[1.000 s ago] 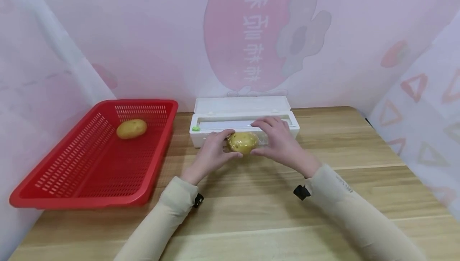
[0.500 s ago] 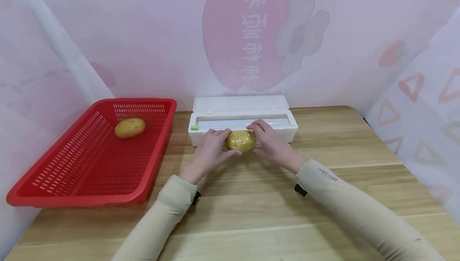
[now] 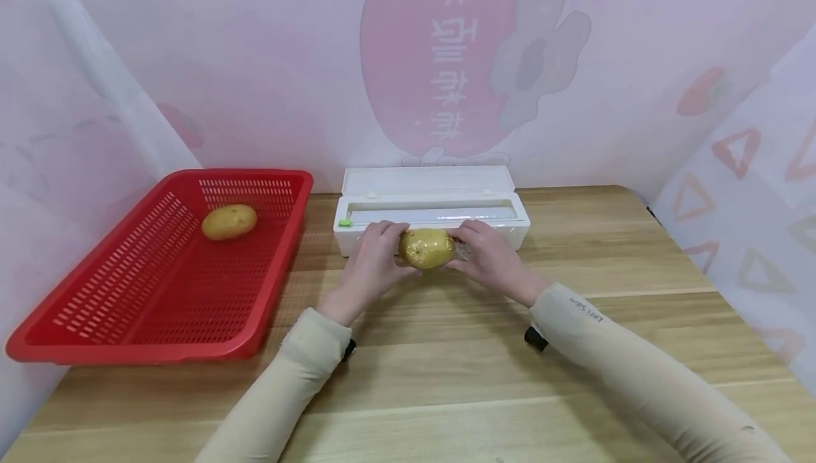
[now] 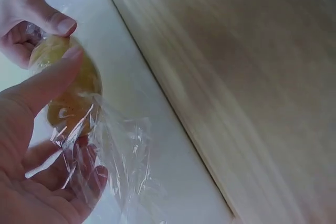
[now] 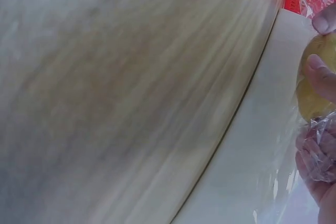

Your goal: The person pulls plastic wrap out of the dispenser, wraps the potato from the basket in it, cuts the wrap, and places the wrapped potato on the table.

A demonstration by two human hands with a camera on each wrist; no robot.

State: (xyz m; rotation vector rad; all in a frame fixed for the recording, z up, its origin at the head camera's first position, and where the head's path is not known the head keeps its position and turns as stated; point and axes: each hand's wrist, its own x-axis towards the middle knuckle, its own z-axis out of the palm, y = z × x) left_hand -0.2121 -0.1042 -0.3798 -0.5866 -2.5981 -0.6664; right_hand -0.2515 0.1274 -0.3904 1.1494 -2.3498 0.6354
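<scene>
A yellow potato [image 3: 427, 249] wrapped in clear cling film is held between both hands in front of a white cling film dispenser [image 3: 346, 240]. My left hand [image 3: 372, 259] grips its left end, thumb over the near side. My right hand [image 3: 489, 256] holds the right end, fingers curled against gathered film. In the left wrist view, loose crumpled film [image 4: 123, 145] trails from the potato beside the left fingers. The right wrist view shows film [image 5: 320, 153] bunched across the right fingers, with that hand partly cut off by the frame.
The dispenser's lid [image 3: 427, 180] stands raised against the back, with a film roll [image 3: 433, 216] inside and a green slider [image 3: 345, 223] at its left end. A red plastic basket [image 3: 274, 272] on the left holds another potato [image 3: 229, 222]. Both stand on a wooden table [image 3: 433, 378].
The right hand has moved in from beside the potato and closed on its right end. The potato has turned slightly between the hands; the left hand has kept its hold.
</scene>
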